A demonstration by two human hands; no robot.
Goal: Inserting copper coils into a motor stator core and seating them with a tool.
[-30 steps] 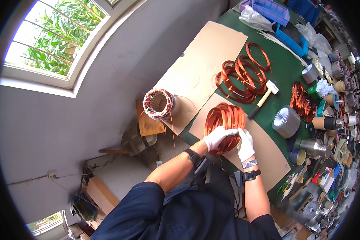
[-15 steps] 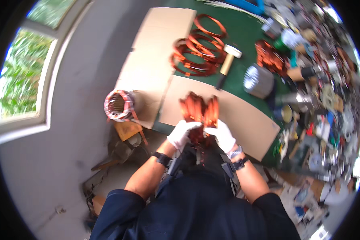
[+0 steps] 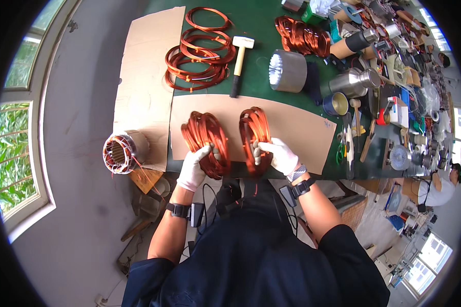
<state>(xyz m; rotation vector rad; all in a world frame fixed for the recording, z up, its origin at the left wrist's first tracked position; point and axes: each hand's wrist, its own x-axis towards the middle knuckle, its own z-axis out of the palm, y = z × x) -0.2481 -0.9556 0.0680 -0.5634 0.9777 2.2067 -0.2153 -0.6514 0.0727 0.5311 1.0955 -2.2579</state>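
Both my hands wear white gloves. My left hand (image 3: 195,166) is closed round the lower side of a thick bundle of copper wire coils (image 3: 206,140). A narrower bundle of copper wire coils (image 3: 254,134) is gripped by my right hand (image 3: 277,155), its fingers curled over the near edge. The two bundles are held apart, upright, above a cardboard sheet (image 3: 302,128) at the table's near edge. Beyond them lie several loose copper coil rings (image 3: 194,64), tied at points, and a white-headed mallet (image 3: 239,64).
A motor stator (image 3: 130,148) with copper windings stands at the left on a cardboard strip (image 3: 146,66). To the right are a grey metal cylinder (image 3: 291,71), another heap of copper coils (image 3: 302,36), a steel flask (image 3: 353,82), a tin can (image 3: 336,104) and scissors (image 3: 349,146).
The copper coils were close together between my hands; now they are parted into two bundles, one in each hand. My view has shifted to the right.
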